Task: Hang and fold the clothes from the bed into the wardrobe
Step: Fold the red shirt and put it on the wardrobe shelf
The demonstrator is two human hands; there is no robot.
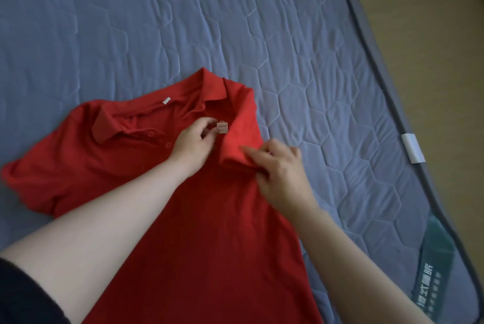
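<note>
We see a red polo shirt [199,218] lying face up on the blue quilted mattress [288,35], with its collar [146,111] pointing away from us and its lower part running toward the bottom edge of the view. The wardrobe is not in view. Our left hand [192,144] rests on the chest of the shirt just beside the small logo patch [222,127]; its fingers are curled and seem to press the cloth or pinch it lightly, but we cannot tell for sure if they hold any fabric. Our right hand [279,173] is at the right shoulder, where the sleeve [239,137] is already turned in over the body, and its fingers are bent down on the folded edge, narrow, probably gripping or flattening it. The other sleeve [31,184] is spread out on the left side and is a little crumpled. We judge that the step in hand is the folding of the shirt, at the first side fold. To do it well, we should keep the left hand as an anchor near the placket so the front does not slide, and draw the folded edge straight down, parallel to the side seam, smoothing the wrinkles outward. After that the left sleeve needs the same fold, with equal width, so the collar stays in the centre.
</note>
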